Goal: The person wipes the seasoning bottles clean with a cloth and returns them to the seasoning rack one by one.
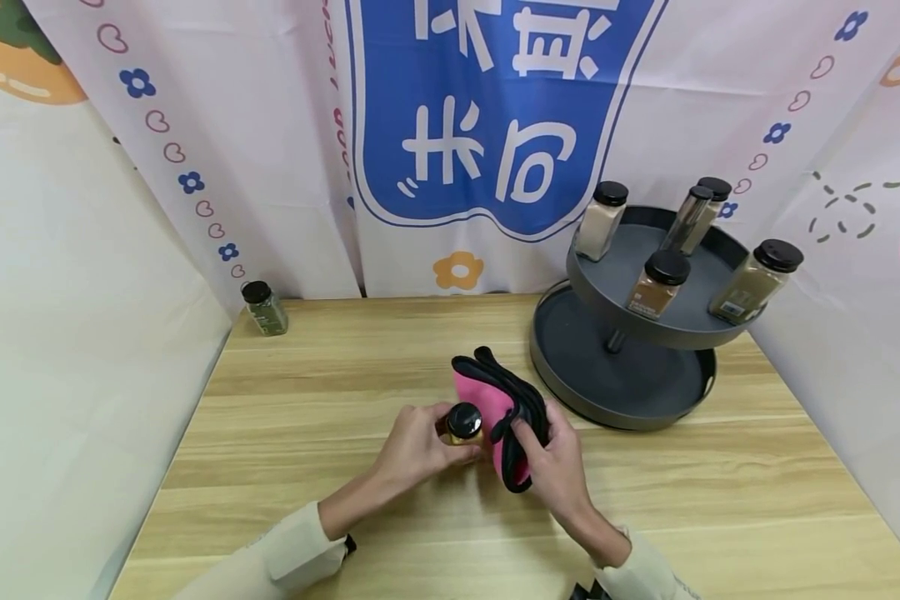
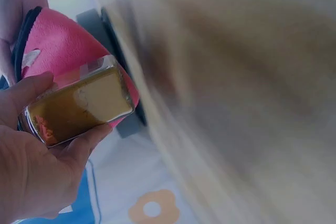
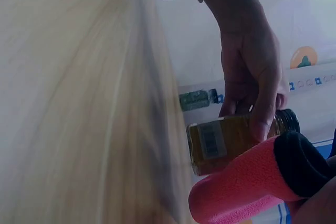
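Note:
My left hand grips a square glass spice jar with a black lid, its thumb and fingers on opposite sides. Yellow-brown powder fills the jar, with an orange-red patch near the lid end in the left wrist view. Beside it, my right hand holds a folded pink cloth with black edging, thumb on top of the folds. The cloth's pink side lies right against the jar in both wrist views. Both hands are over the middle of the wooden table.
A two-tier dark grey turntable rack stands at the right rear, with several black-lidded spice jars on its upper tier, among them a brown one. At the far left corner stands a jar of green herbs. Printed curtains hang behind the table.

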Available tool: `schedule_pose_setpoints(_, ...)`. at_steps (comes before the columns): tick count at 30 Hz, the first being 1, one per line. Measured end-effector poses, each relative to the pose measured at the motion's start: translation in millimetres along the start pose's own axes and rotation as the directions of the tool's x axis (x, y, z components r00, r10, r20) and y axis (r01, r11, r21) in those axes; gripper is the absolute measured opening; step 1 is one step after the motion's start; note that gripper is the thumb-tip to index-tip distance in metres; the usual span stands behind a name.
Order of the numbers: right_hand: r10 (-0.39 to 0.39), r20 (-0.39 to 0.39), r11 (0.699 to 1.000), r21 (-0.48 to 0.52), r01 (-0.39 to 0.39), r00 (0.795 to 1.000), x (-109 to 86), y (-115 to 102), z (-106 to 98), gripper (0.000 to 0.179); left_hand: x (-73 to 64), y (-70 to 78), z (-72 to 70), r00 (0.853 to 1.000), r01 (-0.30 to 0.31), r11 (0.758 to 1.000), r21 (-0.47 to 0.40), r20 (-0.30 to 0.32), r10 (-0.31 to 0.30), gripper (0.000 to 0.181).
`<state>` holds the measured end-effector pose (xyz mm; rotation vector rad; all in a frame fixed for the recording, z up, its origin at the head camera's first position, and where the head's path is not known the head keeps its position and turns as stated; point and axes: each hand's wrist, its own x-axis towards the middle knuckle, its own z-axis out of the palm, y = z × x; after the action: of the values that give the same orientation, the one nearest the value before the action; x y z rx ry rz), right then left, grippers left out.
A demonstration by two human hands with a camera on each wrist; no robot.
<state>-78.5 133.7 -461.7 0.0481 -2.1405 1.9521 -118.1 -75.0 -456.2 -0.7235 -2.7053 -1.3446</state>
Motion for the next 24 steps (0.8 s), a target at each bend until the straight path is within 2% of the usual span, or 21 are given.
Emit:
schedule_pose_setpoints(7, -0.056, 0.019, 0.997, 0.053, 0.055, 0.998, -6.9, -6, 9, 0.013, 6.3, 13.1, -11.0, 1.0, -0.022, 0.999, 0.033, -0.01, 0.022, 0.036)
schedule_pose_setpoints(15, 0.01, 0.048, 0.999, 0.037, -0.012, 0.999, -8.6, 0, 11, 0.011, 9.9, 22.5, -17.5, 0.999, -0.04, 0.998, 0.049, -0.033, 0.042, 0.035)
schedule_pose_setpoints(18, -0.031, 0.027, 0.997, 0.067, 0.029, 0.999, -10.3, -5, 11, 0.011, 10.7, 22.9, -18.6, 0.999, -0.033, 0.998, 0.061, -0.033, 0.035, 0.037)
schedule_pose_setpoints(22, -0.122, -0.004, 0.99, 0.071, 0.122, 0.992, -13.2, -8, 11, 0.012, 10.8, 21.3, -19.2, 0.999, -0.02, 0.997, 0.071, -0.038, 0.022, 0.039)
schedule_pose_setpoints(24, -0.116, 0.004, 0.992, 0.048, 0.116, 0.993, -14.2, -5, 13, 0.012, 10.6, 21.2, -19.4, 0.999, -0.02, 0.998, 0.06, -0.037, 0.023, 0.039)
